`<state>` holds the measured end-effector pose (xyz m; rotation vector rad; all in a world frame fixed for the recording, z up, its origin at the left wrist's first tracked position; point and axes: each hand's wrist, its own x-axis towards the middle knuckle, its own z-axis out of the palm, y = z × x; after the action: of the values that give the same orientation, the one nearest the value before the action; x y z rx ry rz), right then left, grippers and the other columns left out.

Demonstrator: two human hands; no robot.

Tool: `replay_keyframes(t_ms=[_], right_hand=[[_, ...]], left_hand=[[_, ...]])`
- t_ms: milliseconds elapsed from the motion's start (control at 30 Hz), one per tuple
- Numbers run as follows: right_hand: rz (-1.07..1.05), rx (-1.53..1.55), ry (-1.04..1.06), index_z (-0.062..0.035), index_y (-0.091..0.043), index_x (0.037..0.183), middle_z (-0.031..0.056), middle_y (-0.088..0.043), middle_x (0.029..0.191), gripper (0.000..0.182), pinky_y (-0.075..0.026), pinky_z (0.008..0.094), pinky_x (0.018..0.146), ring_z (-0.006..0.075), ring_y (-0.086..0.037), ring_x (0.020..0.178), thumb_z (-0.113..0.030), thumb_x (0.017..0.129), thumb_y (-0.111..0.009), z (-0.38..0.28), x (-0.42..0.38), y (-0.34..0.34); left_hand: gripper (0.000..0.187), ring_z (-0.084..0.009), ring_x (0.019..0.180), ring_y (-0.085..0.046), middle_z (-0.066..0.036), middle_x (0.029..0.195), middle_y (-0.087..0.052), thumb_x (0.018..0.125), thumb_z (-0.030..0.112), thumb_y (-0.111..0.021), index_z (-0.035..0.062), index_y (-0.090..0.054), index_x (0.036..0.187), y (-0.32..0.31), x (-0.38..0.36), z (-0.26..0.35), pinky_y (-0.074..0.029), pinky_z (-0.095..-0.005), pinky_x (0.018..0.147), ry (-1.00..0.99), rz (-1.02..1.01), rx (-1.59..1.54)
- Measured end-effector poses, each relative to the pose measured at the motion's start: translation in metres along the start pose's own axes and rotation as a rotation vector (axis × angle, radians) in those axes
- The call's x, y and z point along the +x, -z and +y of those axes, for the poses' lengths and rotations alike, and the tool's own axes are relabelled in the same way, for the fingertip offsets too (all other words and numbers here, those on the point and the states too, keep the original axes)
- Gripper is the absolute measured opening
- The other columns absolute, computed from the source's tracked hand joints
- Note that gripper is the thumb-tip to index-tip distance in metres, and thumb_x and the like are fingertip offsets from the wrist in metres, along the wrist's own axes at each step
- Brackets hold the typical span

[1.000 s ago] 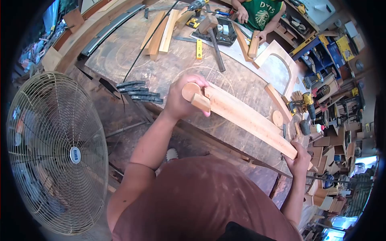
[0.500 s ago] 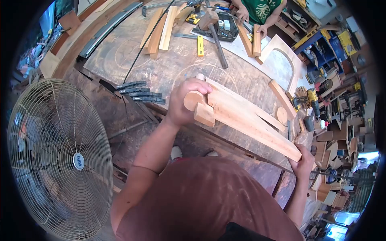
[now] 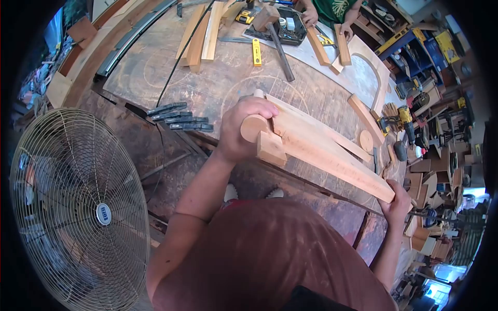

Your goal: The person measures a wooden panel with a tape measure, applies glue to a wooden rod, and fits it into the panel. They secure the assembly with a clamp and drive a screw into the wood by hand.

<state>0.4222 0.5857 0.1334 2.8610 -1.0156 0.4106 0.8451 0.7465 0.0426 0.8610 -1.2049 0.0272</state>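
Note:
A pale wooden frame (image 3: pixel 332 160) made of joined boards lies slantwise across the front of the workbench. My left hand (image 3: pixel 239 127) is closed round its near-left end, with the fingers over the top. Beside that palm show a round wooden end (image 3: pixel 254 128) and a short square block end (image 3: pixel 271 149). At the far right end, my right hand (image 3: pixel 397 203) grips the tip of the front board, its thumb side showing and some fingers hidden beneath. A narrow gap separates the front board from the one behind it.
The workbench (image 3: pixel 202 98) carries a mallet (image 3: pixel 280 49), a yellow level (image 3: pixel 257 53), clamps (image 3: pixel 184 120), planks (image 3: pixel 210 36) and a drill (image 3: pixel 404 124). A large fan (image 3: pixel 78 207) stands at left. Across the bench, a co-worker's hands (image 3: pixel 345 31) hold wooden pieces (image 3: pixel 342 47).
The wooden frame and both my hands have shifted slightly right and down in view, with the grip unchanged. The co-worker's two wooden pieces are farther apart.

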Motion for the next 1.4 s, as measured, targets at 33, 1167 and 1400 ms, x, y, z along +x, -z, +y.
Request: replay_keyframes(t_ms=[33, 1167, 1400], right_hand=[[0.001, -0.001, -0.002, -0.004, -0.064, 0.102, 0.017, -0.068, 0.088, 0.044, -0.052, 0.0421, 0.07, 0.0365, -0.067, 0.081, -0.033, 0.071, -0.077, -0.001, 0.001, 0.0], [-0.037, 0.084, -0.036, -0.009, -0.062, 0.099, 0.0099, -0.067, 0.083, 0.039, -0.052, 0.0423, 0.067, 0.0315, -0.067, 0.078, -0.034, 0.072, -0.075, 0.01, -0.002, 0.014], [-0.237, 0.725, 0.013, -0.0055, -0.064, 0.116, 0.0105, -0.071, 0.104, 0.049, -0.053, 0.037, 0.084, 0.023, -0.068, 0.099, -0.042, 0.084, -0.072, 0.064, 0.01, 0.046]], left_hand=[[0.028, -0.028, 0.091, -0.067, -0.015, 0.097, -0.068, 0.076, 0.009, -0.075, 0.0039, -0.058, 0.098, 0.0, 0.0, 0.0, -0.053, -0.0376, 0.082, -0.001, -0.001, -0.002], [0.082, -0.0271, 0.103, -0.059, -0.011, 0.104, -0.059, 0.058, 0.05, -0.088, 0.0083, -0.045, 0.113, 0.017, -0.01, 0.0, -0.042, -0.0526, 0.106, 0.219, -0.13, 0.098], [0.082, -0.0285, 0.103, -0.06, -0.013, 0.105, -0.059, 0.061, 0.058, -0.083, 0.0082, -0.044, 0.113, 0.025, -0.009, -0.006, -0.042, -0.0537, 0.107, 0.19, -0.122, 0.113]])
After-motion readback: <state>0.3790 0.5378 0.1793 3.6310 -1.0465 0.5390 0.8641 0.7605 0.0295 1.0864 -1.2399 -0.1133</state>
